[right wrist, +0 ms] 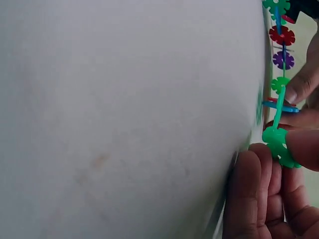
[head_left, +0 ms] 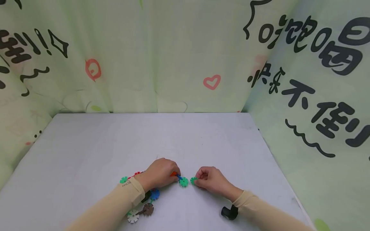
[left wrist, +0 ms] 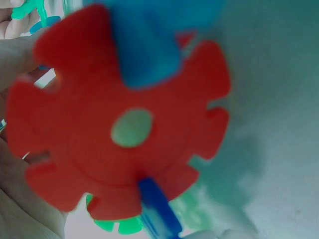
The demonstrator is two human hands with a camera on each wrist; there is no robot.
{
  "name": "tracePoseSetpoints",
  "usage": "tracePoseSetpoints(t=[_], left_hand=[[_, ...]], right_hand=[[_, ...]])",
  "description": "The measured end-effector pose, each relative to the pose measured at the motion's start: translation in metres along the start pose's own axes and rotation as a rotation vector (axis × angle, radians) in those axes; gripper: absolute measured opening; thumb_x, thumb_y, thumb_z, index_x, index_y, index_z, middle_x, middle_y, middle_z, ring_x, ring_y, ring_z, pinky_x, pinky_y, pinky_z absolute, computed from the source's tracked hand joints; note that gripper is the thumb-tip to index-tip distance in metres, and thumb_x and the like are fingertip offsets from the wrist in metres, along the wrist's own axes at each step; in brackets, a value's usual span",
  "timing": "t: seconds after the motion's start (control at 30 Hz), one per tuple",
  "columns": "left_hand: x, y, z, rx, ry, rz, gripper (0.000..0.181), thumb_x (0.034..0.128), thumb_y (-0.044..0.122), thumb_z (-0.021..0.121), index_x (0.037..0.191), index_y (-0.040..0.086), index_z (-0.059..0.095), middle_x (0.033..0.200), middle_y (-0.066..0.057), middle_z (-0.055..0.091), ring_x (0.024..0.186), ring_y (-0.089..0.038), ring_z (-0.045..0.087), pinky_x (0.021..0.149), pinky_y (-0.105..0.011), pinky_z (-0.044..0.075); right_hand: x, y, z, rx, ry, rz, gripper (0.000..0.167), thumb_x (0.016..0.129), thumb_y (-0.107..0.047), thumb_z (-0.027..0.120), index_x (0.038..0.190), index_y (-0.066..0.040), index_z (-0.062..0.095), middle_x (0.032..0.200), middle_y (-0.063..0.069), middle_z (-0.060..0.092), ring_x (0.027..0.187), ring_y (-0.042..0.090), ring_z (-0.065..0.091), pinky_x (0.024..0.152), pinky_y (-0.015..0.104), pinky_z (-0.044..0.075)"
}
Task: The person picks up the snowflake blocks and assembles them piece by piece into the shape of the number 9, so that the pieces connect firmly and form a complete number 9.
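A chain of interlocking notched plastic discs lies under and around my left hand (head_left: 162, 172). That hand grips the chain near its right end, beside a blue piece and a green disc (head_left: 183, 182). Thumb and fingers of my right hand (head_left: 215, 181) pinch another green disc (right wrist: 281, 153); a small gap parts the two green discs in the head view. Close to the left wrist camera, a red disc (left wrist: 94, 129) has blue pieces slotted into its edge. Purple (right wrist: 283, 60) and dark red (right wrist: 282, 35) discs of the chain show in the right wrist view.
The chain curves toward the near side, through a blue disc (head_left: 155, 194) and a brown disc (head_left: 148, 209) to a white disc (head_left: 133, 216). A black wrist camera (head_left: 229, 212) sits under the right sleeve. Printed curtains (head_left: 179, 64) hang behind the white table (head_left: 115, 134).
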State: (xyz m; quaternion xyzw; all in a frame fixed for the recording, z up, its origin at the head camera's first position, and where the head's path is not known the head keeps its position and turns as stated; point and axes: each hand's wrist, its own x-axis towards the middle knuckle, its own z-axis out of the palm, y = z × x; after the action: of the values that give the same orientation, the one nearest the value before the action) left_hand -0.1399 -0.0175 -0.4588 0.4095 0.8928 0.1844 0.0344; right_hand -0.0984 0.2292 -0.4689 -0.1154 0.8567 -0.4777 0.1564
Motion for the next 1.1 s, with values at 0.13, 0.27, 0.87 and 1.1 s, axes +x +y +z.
tracePoseSetpoints(t=[0.13, 0.27, 0.87, 1.1], left_hand=[[0.001, 0.000, 0.000, -0.006, 0.003, 0.001, 0.007, 0.0858, 0.022, 0.080, 0.091, 0.017, 0.080, 0.087, 0.009, 0.070, 0.084, -0.009, 0.064, 0.083, -0.032, 0.051], [0.000, 0.000, 0.001, -0.006, 0.000, 0.004, 0.007, 0.0865, 0.021, 0.079, 0.091, 0.016, 0.080, 0.087, 0.009, 0.070, 0.084, -0.009, 0.064, 0.083, -0.032, 0.051], [0.002, -0.003, 0.004, -0.031, 0.028, -0.010, 0.006, 0.0854, 0.021, 0.080, 0.088, 0.016, 0.080, 0.086, 0.010, 0.070, 0.082, -0.009, 0.065, 0.079, -0.030, 0.052], [0.002, -0.003, 0.005, -0.032, 0.033, -0.010, 0.005, 0.0854, 0.020, 0.080, 0.088, 0.016, 0.080, 0.086, 0.009, 0.070, 0.082, -0.009, 0.065, 0.079, -0.030, 0.052]], right_hand=[[-0.002, 0.001, 0.004, -0.073, 0.008, -0.018, 0.011, 0.086, -0.011, 0.075, 0.083, -0.009, 0.065, 0.070, -0.003, 0.061, 0.060, 0.009, 0.054, 0.054, 0.022, 0.045], [-0.004, 0.001, 0.009, -0.175, 0.021, -0.051, 0.013, 0.084, -0.012, 0.077, 0.080, -0.014, 0.065, 0.069, -0.008, 0.061, 0.061, 0.007, 0.056, 0.055, 0.022, 0.046], [-0.009, -0.003, 0.020, -0.364, 0.097, -0.162, 0.022, 0.081, -0.013, 0.079, 0.075, -0.022, 0.060, 0.066, -0.017, 0.057, 0.060, 0.000, 0.055, 0.055, 0.022, 0.048], [-0.007, -0.006, 0.021, -0.379, 0.092, -0.166, 0.020, 0.078, -0.009, 0.075, 0.075, -0.020, 0.059, 0.064, -0.015, 0.055, 0.057, 0.001, 0.051, 0.053, 0.023, 0.046]])
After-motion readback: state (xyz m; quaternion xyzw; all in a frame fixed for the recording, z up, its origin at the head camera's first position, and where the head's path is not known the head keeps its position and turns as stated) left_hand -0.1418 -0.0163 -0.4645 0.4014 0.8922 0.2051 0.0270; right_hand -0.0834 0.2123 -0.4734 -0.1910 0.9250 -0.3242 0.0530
